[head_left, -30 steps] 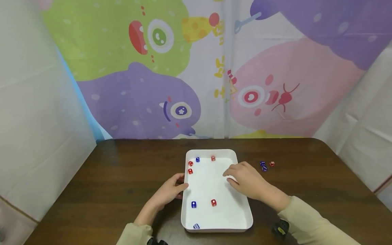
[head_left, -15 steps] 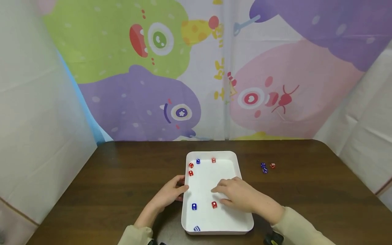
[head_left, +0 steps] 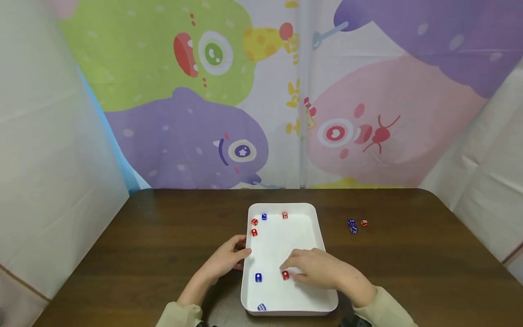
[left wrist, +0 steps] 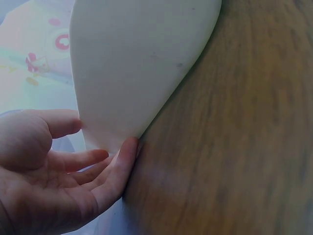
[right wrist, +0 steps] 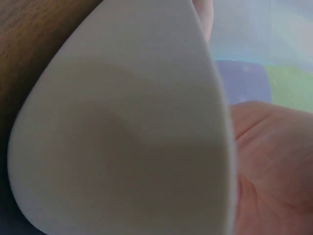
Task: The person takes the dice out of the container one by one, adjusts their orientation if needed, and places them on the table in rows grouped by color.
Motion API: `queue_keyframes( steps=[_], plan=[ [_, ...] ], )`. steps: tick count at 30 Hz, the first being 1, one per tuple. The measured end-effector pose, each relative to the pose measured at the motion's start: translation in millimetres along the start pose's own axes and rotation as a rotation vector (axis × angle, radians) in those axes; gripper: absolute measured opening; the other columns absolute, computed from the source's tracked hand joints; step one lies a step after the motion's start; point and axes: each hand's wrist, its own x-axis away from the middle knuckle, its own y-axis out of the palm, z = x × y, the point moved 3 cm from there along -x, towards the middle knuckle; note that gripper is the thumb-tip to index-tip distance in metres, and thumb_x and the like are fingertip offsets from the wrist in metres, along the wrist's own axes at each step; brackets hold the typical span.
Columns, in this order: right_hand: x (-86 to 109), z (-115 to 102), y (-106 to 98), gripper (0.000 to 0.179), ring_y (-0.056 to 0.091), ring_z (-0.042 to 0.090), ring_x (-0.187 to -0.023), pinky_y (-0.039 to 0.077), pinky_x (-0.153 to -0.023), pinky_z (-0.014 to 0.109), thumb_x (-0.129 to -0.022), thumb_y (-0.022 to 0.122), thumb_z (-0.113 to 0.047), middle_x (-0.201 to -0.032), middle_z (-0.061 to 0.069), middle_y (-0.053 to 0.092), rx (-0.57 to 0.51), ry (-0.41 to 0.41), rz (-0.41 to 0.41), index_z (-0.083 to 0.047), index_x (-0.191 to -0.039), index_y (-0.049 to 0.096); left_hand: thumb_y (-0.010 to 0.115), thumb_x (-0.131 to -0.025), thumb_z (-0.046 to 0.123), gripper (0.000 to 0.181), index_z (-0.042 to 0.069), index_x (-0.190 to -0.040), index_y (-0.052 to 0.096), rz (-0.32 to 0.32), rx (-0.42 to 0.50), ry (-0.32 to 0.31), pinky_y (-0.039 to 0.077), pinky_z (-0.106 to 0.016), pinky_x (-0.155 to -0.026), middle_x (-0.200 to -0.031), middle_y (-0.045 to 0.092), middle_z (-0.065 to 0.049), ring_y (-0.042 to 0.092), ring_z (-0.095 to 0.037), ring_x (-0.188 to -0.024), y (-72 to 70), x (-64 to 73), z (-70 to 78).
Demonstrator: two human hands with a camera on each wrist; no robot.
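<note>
A white tray (head_left: 292, 295) stands on the table with several red and blue dice in it. On its left side, my left hand (head_left: 224, 259) holds the wall, thumb at the rim and fingers along the outside; the left wrist view shows the hand (left wrist: 63, 171) against the tray wall (left wrist: 132, 63). My right hand (head_left: 320, 270) reaches over the right rim, its index fingertip and thumb around a red die (head_left: 285, 275) with a gap left. A blue die (head_left: 259, 277) lies to the left of that one. In the right wrist view, the tray wall (right wrist: 122, 122) hides the right fingertips.
At the tray's near edge is another blue die (head_left: 262, 307). Toward the far end lie a blue die (head_left: 263, 217) and red dice (head_left: 284, 215). Two blue dice (head_left: 352, 225) and a red die (head_left: 364, 223) sit on the brown table (head_left: 408, 254) to the right. A printed curtain (head_left: 184, 136) hangs behind.
My right hand has come down from the tray's upper right toward the near middle, its fingertips arriving at the red die. The left hand stays at the tray's left side.
</note>
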Motion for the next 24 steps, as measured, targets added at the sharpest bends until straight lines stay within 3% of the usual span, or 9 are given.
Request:
queue_keyframes(
  steps=[14,24],
  plan=[
    [0.0,-2.1,5.2,0.01,0.045,0.005,-0.07,0.039,-0.062,0.022,-0.067,0.065,-0.019,-0.084,-0.011,0.049,-0.02,0.039,0.017,-0.026,-0.071,0.059,0.049,-0.087,0.018,0.046,-0.005,-0.123,0.033,-0.009,0.007,-0.003,0.049,-0.034,-0.066,-0.11,0.041,-0.019,0.051,-0.024,-0.088,0.8,-0.3,0.6],
    [-0.5,1.6,4.2,0.008,0.044,0.003,-0.065,0.039,-0.06,0.02,-0.067,0.064,-0.018,-0.078,-0.014,0.049,-0.015,0.021,0.047,-0.024,-0.067,0.058,0.049,-0.086,0.018,0.048,-0.005,-0.124,0.031,-0.013,0.026,0.006,0.05,-0.035,-0.064,-0.11,0.041,-0.019,0.051,-0.024,-0.089,-1.3,0.2,-0.4]
  ],
)
